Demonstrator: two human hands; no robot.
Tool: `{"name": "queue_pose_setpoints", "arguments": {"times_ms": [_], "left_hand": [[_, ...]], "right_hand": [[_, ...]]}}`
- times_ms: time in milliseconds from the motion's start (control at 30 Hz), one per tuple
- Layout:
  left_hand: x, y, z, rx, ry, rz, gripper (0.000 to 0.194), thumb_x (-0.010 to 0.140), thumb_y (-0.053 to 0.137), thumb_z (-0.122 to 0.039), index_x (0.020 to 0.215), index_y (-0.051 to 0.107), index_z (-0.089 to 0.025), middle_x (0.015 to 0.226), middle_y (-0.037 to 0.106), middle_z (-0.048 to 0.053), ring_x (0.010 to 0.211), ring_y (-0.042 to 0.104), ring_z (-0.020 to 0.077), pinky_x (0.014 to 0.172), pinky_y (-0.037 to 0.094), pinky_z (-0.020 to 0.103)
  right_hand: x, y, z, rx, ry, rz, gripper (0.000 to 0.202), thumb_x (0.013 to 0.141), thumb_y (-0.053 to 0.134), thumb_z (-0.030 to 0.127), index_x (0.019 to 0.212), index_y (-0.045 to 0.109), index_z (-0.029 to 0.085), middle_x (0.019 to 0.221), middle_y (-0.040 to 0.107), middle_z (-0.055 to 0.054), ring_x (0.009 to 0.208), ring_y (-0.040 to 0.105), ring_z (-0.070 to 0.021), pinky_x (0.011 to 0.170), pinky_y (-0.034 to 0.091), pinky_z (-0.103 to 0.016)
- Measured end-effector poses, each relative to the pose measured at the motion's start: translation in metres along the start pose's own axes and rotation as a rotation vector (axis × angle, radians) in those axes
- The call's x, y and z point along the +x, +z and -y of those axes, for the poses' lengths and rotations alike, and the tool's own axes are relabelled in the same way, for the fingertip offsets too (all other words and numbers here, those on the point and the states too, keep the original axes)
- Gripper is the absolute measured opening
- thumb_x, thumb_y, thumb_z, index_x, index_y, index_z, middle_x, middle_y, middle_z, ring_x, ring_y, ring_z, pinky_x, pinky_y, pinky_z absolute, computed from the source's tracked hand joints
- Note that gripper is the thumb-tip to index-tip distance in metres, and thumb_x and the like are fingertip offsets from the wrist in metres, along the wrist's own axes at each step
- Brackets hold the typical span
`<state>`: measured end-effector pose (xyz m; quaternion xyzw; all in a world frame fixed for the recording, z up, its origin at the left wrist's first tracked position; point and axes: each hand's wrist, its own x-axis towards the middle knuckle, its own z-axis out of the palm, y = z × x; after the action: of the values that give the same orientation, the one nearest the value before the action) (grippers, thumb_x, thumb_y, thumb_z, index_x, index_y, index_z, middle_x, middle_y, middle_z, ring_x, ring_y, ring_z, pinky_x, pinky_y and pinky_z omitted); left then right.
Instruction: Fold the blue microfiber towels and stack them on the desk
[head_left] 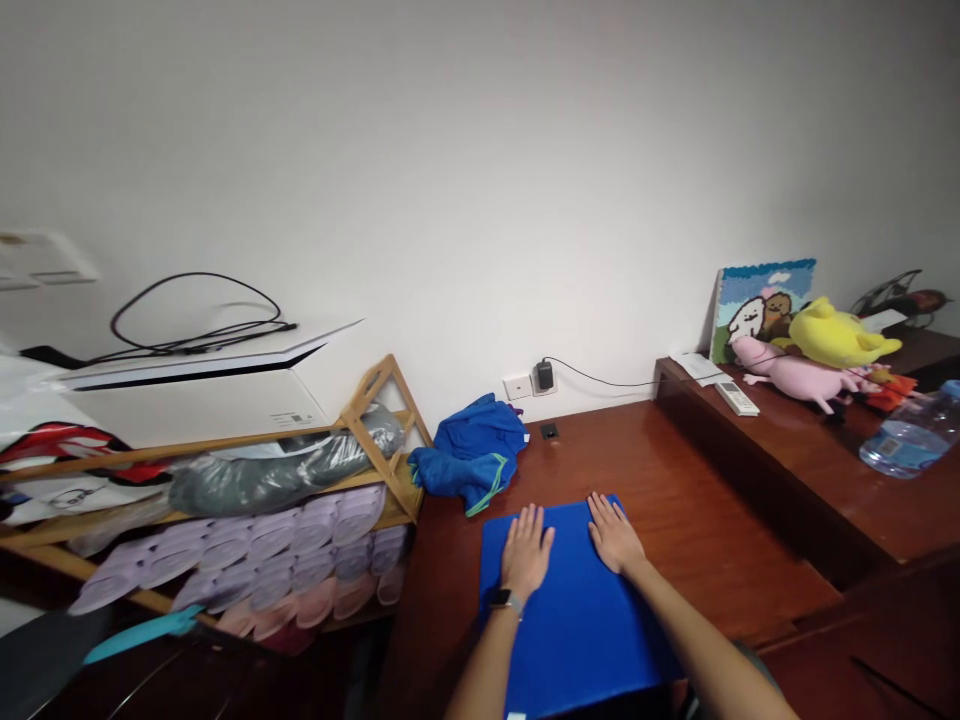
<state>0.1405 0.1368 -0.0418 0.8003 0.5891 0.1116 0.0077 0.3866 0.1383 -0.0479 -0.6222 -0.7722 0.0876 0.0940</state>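
Observation:
A flat blue rectangular board or mat [581, 640] lies on the brown wooden desk [690, 480]; which of the two it is I cannot tell. My left hand [526, 552], with a watch on the wrist, rests palm down on its upper left part, fingers stretched out. Palm down at the upper right edge is my right hand [615, 535], its fingers also straight and slightly apart. Neither hand grips anything. Beyond the left hand, a crumpled blue garment [480, 450] with light green trim sits near the desk's back left corner.
To the left, a wooden rack [390, 470] holds lilac and pink slippers [300, 535] and a white box [217, 400]. A raised desk part on the right carries a remote [737, 398], plush toys [799, 378] and a water bottle [911, 440]. A charger [544, 374] is plugged into the wall.

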Motion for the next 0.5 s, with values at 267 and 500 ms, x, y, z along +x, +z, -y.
{"name": "queue_pose_setpoints", "arguments": {"times_ms": [267,500], "left_hand": [[-0.029,-0.010,0.097,0.056,-0.037,-0.018,0.066,0.110,0.025,-0.052,0.164,0.035,-0.016,0.169,0.036,0.015,0.158,0.033,0.0285,0.127,0.033,0.051],[-0.015,-0.028,0.061,0.023,0.013,-0.099,0.065,0.110,0.024,-0.048,0.163,0.035,-0.012,0.166,0.043,0.017,0.156,0.037,0.0285,0.129,0.030,0.053]], "right_hand": [[0.000,-0.007,-0.045,-0.010,0.091,0.012,0.068,0.107,0.017,0.046,0.167,0.022,0.015,0.173,0.023,-0.009,0.161,0.021,-0.0226,0.131,0.018,-0.047],[0.010,-0.017,-0.028,-0.061,0.107,-0.006,0.067,0.106,0.019,0.043,0.167,0.023,0.014,0.173,0.025,-0.010,0.162,0.018,-0.0241,0.131,0.013,-0.050]]}}
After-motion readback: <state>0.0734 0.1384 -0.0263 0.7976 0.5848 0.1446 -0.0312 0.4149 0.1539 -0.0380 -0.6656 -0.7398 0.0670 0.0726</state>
